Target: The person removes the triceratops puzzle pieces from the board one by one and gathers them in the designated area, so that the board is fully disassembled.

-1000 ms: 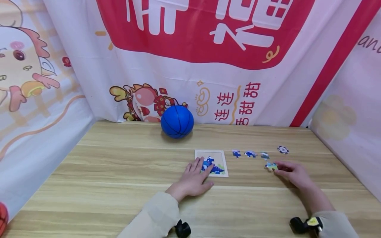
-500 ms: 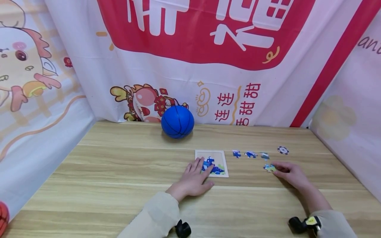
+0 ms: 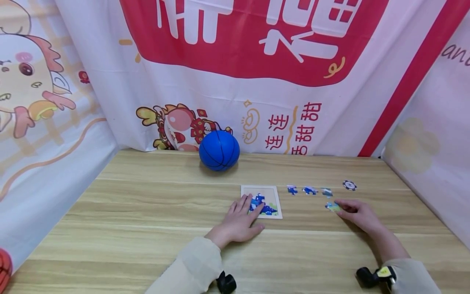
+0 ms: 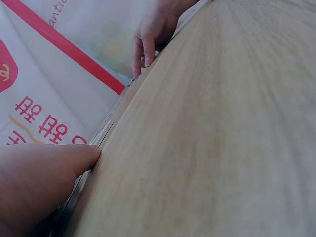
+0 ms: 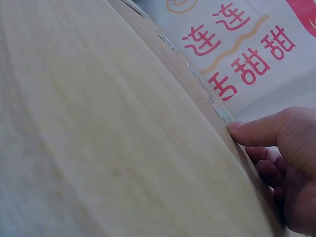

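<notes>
With its fingers spread, my left hand [image 3: 240, 222] rests on the lower left of a shallow puzzle board [image 3: 269, 190] with a pale frame. Blue dinosaur pieces [image 3: 269, 210] lie inside the board, partly covered by those fingers. Off to the right, my right hand [image 3: 361, 214] pinches a green and light-blue puzzle piece [image 3: 332, 207] between thumb and fingers, at the tabletop. Just beyond it lie three loose puzzle pieces in a row: a blue one [image 3: 292, 190], another blue one [image 3: 310, 190] and a grey-blue one [image 3: 327, 192]. The right wrist view shows the thumb [image 5: 247, 131] at the piece's edge.
A round blue-and-white chip [image 3: 349, 185] lies behind the right hand. The blue ball [image 3: 219, 150] stands at the back edge of the wooden table [image 3: 128, 204], near the printed cloth [image 3: 257, 90]. Part of a red ball [image 3: 4, 269] shows at the left edge.
My right hand has shifted slightly to the left with the puzzle piece, then stayed nearly still. The left hand has not visibly moved on the board.
</notes>
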The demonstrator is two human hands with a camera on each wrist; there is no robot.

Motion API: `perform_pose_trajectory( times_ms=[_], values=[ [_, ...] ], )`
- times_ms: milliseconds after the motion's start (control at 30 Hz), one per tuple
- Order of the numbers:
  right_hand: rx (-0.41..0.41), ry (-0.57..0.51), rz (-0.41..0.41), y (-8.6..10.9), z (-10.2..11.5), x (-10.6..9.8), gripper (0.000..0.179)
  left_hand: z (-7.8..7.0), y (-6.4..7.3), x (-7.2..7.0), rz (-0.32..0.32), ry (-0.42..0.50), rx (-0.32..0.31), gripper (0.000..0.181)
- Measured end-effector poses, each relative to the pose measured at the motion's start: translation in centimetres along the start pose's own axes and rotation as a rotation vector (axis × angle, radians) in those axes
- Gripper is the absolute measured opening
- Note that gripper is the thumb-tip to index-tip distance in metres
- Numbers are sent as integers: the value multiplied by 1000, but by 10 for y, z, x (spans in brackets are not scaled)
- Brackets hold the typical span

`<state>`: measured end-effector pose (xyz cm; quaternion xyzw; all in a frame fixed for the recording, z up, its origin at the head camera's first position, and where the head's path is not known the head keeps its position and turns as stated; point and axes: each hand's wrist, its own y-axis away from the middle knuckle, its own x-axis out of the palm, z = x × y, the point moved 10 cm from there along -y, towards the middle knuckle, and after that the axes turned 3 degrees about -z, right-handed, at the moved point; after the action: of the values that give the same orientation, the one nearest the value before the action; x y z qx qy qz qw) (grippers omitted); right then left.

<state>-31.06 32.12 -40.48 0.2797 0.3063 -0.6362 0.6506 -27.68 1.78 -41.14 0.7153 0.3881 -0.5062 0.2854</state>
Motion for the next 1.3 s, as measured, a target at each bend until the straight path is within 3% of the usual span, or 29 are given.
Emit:
perform_pose_trajectory(
  times_ms=[367,500,633,800,967,1133,1300],
  values=[
    [32,-125,23,-4,0,-7,58,-2,0,-4,-20,10,4,59],
    [19,-116,34,-5,12,-10,58,-3,0,-5,-20,24,1,58],
    [-9,-130,54,-6,39,-5,60,-3,-1,-8,-52,61,5,59],
    [-98,-209,57,-14,85,12,57,4,-2,-16,-150,86,-1,60],
    [-163,-250,82,-22,122,43,53,23,-4,-19,-165,79,-75,61],
    [-157,-249,109,-29,143,70,48,38,-4,-21,-171,73,-120,58],
    [-177,-258,152,-32,154,95,44,41,-4,-22,-176,91,-111,54]
  ],
)
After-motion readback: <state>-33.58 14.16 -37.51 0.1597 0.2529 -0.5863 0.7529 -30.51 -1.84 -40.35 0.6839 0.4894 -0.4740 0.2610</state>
